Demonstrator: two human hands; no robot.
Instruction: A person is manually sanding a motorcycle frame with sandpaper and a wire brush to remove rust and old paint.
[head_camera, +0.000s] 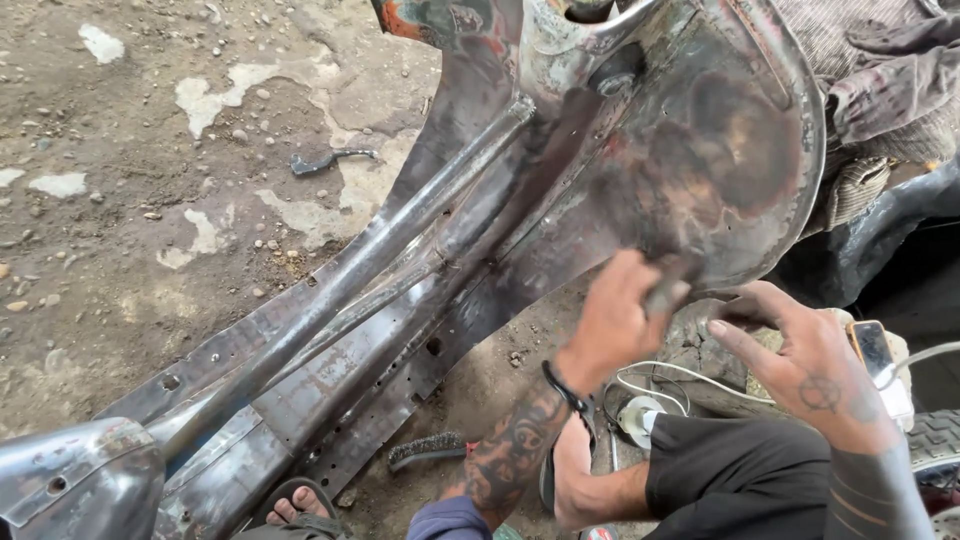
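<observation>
Bare, rust-stained steel scooter frame (480, 230), laid on its side across the dirt floor (110, 200). A small grey abrasive piece (665, 293) is pinched against its curved panel by the left hand (615, 320). The right hand (810, 365) is held just beside, fingers loosely spread, nothing gripped.

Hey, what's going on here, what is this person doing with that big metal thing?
A person crouches on a dirt floor beside a bare, scorched metal vehicle frame that lies on its side. Their left hand presses a small piece of something, too hidden to identify, against the frame's curved panel. The right hand hovers open just beside it, holding nothing. A wire brush lies on the ground under the frame, and white cables run near the person's knee.
</observation>
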